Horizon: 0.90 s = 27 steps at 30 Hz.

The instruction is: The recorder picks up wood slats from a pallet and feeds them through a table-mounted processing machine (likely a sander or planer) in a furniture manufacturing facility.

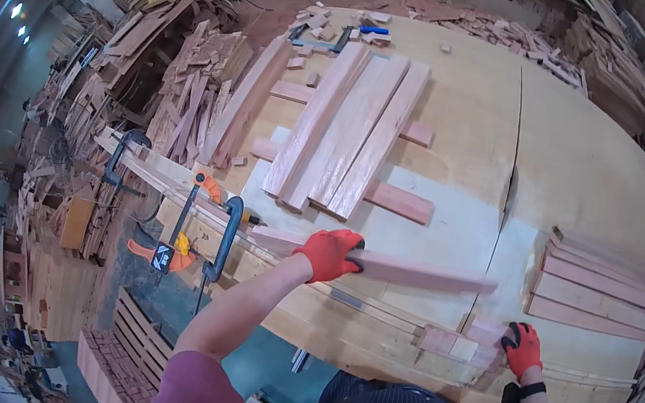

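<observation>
My left hand [331,255], in a red glove with dark fingertips, is closed on a long narrow wooden board [425,275] that lies crosswise near the front of the workbench. The board reaches out on both sides of the hand. By the front edge, farther right, my right hand [523,351] in a matching glove curls its fingers at the right end of a short pinkish wooden block [486,330]. Part of that grip is hidden by the fingers. Just left of this block sit other short wood pieces [448,343] along the front rail.
Several thick boards [351,130] rest on crosswise wood strips mid-bench. More boards are stacked [603,292] at the right. An orange bar clamp [181,230] and a dark blue C-clamp [225,238] grip the left front edge. Scrap offcuts [317,23] lie at the far end.
</observation>
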{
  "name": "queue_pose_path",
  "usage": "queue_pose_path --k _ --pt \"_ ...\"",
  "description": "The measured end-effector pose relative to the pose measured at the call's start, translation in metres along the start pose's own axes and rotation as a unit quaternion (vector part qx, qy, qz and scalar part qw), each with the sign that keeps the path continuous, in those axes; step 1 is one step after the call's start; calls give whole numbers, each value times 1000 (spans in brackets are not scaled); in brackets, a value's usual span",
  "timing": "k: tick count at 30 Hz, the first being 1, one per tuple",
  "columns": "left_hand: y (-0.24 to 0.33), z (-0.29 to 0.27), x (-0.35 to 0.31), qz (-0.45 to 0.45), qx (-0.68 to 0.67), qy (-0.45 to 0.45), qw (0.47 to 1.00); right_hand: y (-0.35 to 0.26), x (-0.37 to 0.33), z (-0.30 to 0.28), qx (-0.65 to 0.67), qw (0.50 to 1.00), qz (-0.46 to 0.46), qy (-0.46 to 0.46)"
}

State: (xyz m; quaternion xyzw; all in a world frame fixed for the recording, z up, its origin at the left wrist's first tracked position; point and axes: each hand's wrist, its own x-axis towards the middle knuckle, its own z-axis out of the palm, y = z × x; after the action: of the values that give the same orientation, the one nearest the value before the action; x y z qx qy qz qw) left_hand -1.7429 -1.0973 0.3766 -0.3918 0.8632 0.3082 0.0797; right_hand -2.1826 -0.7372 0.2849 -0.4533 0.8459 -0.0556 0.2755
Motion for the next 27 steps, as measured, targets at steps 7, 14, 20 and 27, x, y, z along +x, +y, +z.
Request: queue_pose_path --k 7,14,20,27 --pt "-20 -86 91 -132 -130 213 959 4 -2 9 7 998 -32 44" --pt "-61 -128 173 -306 22 208 929 2 -3 6 -21 1000 2 18" --pt "-48 -98 125 -282 230 264 893 -10 -7 1 6 1000 16 13" --pt "-97 -116 105 -355 -26 173 918 -4 -2 3 -17 1000 0 4"
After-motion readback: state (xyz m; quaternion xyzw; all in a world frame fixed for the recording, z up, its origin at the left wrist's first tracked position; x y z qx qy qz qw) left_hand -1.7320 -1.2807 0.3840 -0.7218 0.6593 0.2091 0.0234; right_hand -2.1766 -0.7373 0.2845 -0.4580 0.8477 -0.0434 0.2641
